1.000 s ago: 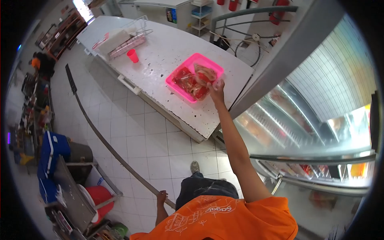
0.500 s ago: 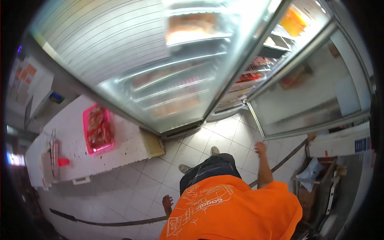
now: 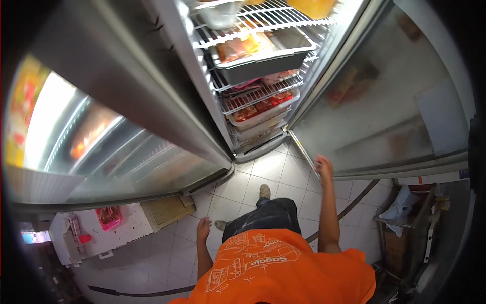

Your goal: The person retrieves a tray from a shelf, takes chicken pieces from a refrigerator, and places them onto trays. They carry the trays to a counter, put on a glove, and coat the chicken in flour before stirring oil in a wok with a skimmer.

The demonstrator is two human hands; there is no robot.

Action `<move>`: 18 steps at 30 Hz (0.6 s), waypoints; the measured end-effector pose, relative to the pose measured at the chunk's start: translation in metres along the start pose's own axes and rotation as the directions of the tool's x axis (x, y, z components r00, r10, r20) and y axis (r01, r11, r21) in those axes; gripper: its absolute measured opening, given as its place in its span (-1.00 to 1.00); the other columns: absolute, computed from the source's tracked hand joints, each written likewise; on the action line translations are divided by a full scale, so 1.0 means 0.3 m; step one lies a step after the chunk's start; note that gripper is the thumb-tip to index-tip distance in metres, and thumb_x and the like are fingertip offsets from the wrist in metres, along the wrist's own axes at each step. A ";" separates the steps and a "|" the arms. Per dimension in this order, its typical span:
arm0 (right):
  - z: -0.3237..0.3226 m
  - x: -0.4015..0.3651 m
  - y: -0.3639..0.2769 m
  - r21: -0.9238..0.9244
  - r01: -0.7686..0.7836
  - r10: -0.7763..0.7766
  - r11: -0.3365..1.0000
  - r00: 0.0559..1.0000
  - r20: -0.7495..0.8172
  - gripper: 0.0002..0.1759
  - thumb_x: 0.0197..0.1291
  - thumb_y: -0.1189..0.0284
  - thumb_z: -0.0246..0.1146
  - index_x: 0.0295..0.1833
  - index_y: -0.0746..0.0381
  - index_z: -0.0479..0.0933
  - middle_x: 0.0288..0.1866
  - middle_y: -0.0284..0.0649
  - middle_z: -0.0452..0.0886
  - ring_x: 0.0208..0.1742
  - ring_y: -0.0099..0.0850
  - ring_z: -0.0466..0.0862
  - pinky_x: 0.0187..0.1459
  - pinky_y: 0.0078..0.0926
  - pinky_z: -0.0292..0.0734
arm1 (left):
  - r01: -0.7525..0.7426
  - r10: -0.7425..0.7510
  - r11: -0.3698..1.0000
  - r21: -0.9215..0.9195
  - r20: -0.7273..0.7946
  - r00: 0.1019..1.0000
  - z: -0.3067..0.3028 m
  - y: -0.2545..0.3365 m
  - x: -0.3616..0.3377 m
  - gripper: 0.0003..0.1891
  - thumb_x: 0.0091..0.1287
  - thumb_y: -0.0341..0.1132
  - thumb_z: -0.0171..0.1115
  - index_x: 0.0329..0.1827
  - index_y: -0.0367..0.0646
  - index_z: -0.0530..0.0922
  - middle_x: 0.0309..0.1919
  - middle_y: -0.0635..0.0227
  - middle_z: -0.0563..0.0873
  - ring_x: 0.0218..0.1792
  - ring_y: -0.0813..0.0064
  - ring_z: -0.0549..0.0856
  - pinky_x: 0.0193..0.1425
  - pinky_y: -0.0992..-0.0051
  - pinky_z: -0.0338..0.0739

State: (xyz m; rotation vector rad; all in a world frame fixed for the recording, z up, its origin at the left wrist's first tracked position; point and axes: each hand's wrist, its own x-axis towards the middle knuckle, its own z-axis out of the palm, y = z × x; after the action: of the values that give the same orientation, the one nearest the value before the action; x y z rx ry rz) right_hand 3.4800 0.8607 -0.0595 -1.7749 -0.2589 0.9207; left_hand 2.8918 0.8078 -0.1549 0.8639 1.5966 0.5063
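My right hand (image 3: 323, 166) is raised beside the lower edge of the open glass door (image 3: 379, 111), fingers loosely apart and nothing in them; whether it touches the door I cannot tell. Lower on the left, my left hand (image 3: 203, 228) hangs over the tiled floor with its fingers apart, holding nothing. Ahead stands the open fridge, its wire shelf (image 3: 263, 20) above a dark tray (image 3: 266, 66) with packed food. Under that, a clear bin (image 3: 263, 109) holds red packs of meat.
A closed glass fridge door (image 3: 152, 157) fills the left. Behind it, a white counter (image 3: 134, 218) carries a pink tray of meat (image 3: 109, 217). A cart (image 3: 402, 243) with a plastic bag (image 3: 398, 205) stands at right. A dark strip (image 3: 152, 294) crosses the floor.
My view has turned right toward the open fridge, showing more of its shelves. My right hand has come up nearer the open door's edge, and my left hand has moved forward.
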 end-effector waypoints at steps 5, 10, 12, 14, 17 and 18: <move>0.525 0.171 -0.328 0.173 0.150 -0.215 0.973 0.860 0.463 -0.68 0.28 0.20 0.16 0.04 0.15 0.52 -0.23 -0.34 0.63 -0.37 -0.62 0.56 -0.39 -0.68 0.46 | -0.066 0.062 0.996 0.057 0.060 0.996 0.250 0.262 -0.054 -0.70 0.35 -0.30 0.04 0.13 -0.12 0.46 -0.20 0.37 0.65 -0.24 0.54 0.60 -0.21 0.58 0.43; 0.924 0.326 -0.567 0.512 0.238 -0.489 0.825 0.756 0.436 -0.73 0.27 0.45 0.09 0.07 0.23 0.48 -0.21 -0.26 0.65 -0.25 -0.46 0.64 -0.29 -0.48 0.57 | 0.042 -0.039 0.999 0.011 -0.205 0.978 0.233 0.074 -0.186 -0.71 0.39 -0.24 0.01 0.07 -0.17 0.47 -0.23 0.35 0.66 -0.23 0.57 0.61 -0.29 0.64 0.42; 1.009 0.281 -0.673 0.558 0.095 -0.440 0.824 0.727 0.527 -0.73 0.29 0.43 0.11 0.08 0.21 0.44 -0.13 -0.30 0.60 -0.19 -0.45 0.62 -0.19 -0.49 0.57 | 0.182 -0.179 0.983 -0.015 -0.292 0.940 0.216 -0.080 -0.252 -0.70 0.40 -0.19 -0.01 0.03 -0.19 0.48 -0.27 0.33 0.66 -0.25 0.57 0.62 -0.33 0.64 0.43; 1.166 0.342 -0.627 0.659 0.102 -0.487 0.745 0.759 0.432 -0.67 0.28 0.38 0.14 0.13 0.20 0.40 -0.09 -0.28 0.56 -0.18 -0.44 0.60 -0.19 -0.48 0.58 | 0.148 -0.059 0.917 0.370 -0.242 0.968 0.183 -0.293 -0.321 -0.61 0.34 -0.08 0.09 -0.03 -0.26 0.51 -0.30 0.28 0.63 -0.30 0.49 0.58 -0.22 0.45 0.49; 1.262 0.402 -0.591 0.513 0.410 -0.599 0.754 0.750 0.280 -0.50 0.25 0.32 0.18 0.25 0.22 0.26 0.10 -0.18 0.45 -0.07 -0.39 0.58 -0.24 -0.40 0.64 | 0.236 -0.163 0.911 0.338 -0.229 0.960 0.237 -0.389 -0.434 -0.62 0.35 -0.09 0.08 -0.02 -0.25 0.50 -0.30 0.29 0.64 -0.30 0.49 0.59 -0.23 0.45 0.49; 1.264 0.408 -0.600 0.518 0.408 -0.602 0.752 0.745 0.287 -0.50 0.25 0.32 0.18 0.25 0.22 0.26 0.10 -0.18 0.45 -0.07 -0.39 0.58 -0.24 -0.40 0.64 | 0.277 -0.214 0.922 0.272 -0.239 0.947 0.259 -0.400 -0.456 -0.62 0.35 -0.09 0.08 -0.02 -0.25 0.50 -0.30 0.29 0.64 -0.30 0.49 0.59 -0.23 0.45 0.49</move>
State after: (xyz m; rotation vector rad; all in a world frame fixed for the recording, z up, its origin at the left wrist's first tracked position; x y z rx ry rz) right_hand 3.3460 1.2738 -0.0080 -0.9789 -0.7523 0.8660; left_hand 2.9413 0.6169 -0.1715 0.8381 1.9784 0.1743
